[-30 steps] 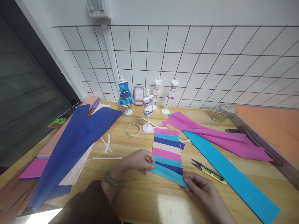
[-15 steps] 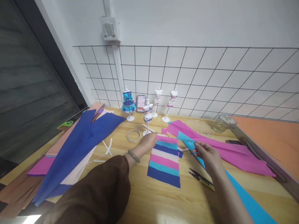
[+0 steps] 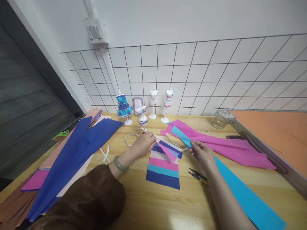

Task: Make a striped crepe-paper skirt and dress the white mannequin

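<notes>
- Right hand (image 3: pixel 202 152): fingers pinch a narrow turquoise paper-like strip (image 3: pixel 180 134), right of the striped multicoloured panel (image 3: pixel 163 163) lying on the wooden worktop (image 3: pixel 144 206).
- Left hand (image 3: pixel 145 142): fingers seemingly pinch the panel's folded far edge.
- Apparent step: handling that edge; next move calls for light, crease-free fingers.

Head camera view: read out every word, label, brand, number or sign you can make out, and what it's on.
Nothing is readable.
Screen: pixelated and blurred.
Green item: its round mark is too small to read.
</notes>
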{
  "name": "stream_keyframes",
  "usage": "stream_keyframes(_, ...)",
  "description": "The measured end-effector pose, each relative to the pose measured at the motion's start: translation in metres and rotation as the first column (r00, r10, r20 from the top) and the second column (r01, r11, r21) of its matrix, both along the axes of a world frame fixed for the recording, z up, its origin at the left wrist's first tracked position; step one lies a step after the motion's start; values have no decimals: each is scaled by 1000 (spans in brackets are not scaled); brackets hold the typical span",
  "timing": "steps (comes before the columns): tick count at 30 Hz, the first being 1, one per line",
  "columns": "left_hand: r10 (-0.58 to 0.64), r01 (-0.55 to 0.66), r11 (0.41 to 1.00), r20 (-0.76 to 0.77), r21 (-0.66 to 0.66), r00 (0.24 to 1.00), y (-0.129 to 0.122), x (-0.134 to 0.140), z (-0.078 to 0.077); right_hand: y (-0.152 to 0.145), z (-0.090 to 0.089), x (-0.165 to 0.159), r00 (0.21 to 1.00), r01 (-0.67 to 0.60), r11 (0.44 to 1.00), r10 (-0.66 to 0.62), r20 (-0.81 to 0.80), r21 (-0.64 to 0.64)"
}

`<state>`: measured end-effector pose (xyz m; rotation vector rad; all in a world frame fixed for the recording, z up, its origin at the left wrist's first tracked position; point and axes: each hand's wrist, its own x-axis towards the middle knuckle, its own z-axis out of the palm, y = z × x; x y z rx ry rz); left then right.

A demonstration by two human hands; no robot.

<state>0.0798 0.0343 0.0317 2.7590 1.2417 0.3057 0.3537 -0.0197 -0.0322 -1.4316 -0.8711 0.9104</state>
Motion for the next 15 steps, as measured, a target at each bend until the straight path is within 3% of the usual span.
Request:
stream_keyframes(3, -243, 227, 964, 116, 140, 963, -27, -20, 14, 0, -3, -12, 991, -73, 997, 75, 109, -22)
stream_keyframes(6, -365, 322, 929, 312, 180, 877, -54, -36, 22, 0, -9, -24, 956, -139, 988, 151, 251, -65)
stream_keyframes(11, -223, 275, 961, 532, -20, 817, -86, -48, 35, 0, -15, -36, 817, -182, 971, 239, 525, -158)
stream_keyframes(15, -54, 222, 961, 677, -163, 734, -90, -54, 39, -5, -4, -34, 666, -156, 964, 265, 698, -216)
